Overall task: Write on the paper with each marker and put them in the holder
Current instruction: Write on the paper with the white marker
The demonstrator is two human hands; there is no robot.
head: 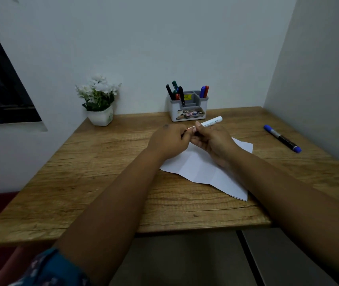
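- While both hands meet above the paper [203,168], right hand [212,141] grips the white marker [211,122], barrel pointing far-right.
- Left hand [168,139] pinches the marker's near-left end, fingers curled; cap hidden.
- Holder [188,113] at far edge of desk [102,182], several markers inside.
- Blue marker [282,138] lies right, well apart from paper.
- Plant [99,100] far-left.
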